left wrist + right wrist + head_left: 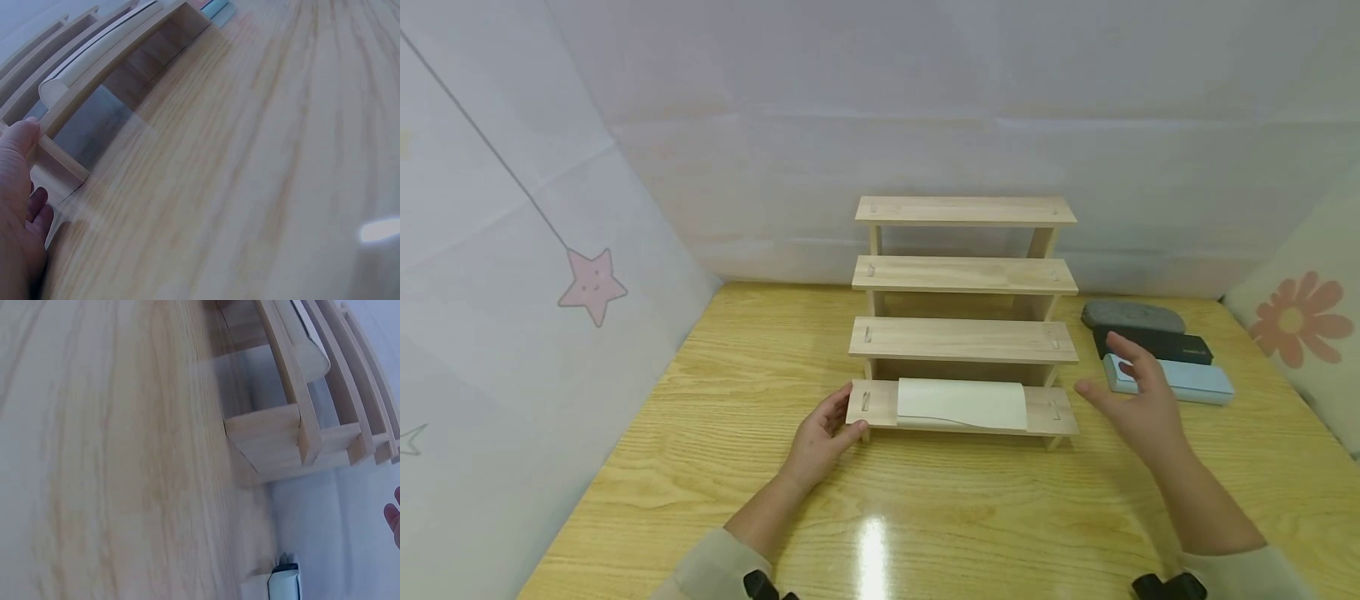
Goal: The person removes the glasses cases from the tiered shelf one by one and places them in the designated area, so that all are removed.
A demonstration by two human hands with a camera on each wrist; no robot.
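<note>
A pale wooden four-step display shelf (962,340) stands on the table. My left hand (820,442) grips the left end of its lowest step, thumb at the front corner and fingers at the side. In the left wrist view that thumb (24,132) lies on the step's corner. On the lowest step lies a cream glasses case (961,404) with a wavy-edged flap. My right hand (1142,408) is raised off the shelf's right side, thumb and fingers apart, holding nothing. It partly overlaps a light blue glasses case (1195,382) in the head view.
Behind the light blue case lie a black case (1180,346) and a grey case (1131,316), in a row right of the shelf. The wood-grain table (715,400) ends at a pale cloth backdrop (760,192) close behind the shelf.
</note>
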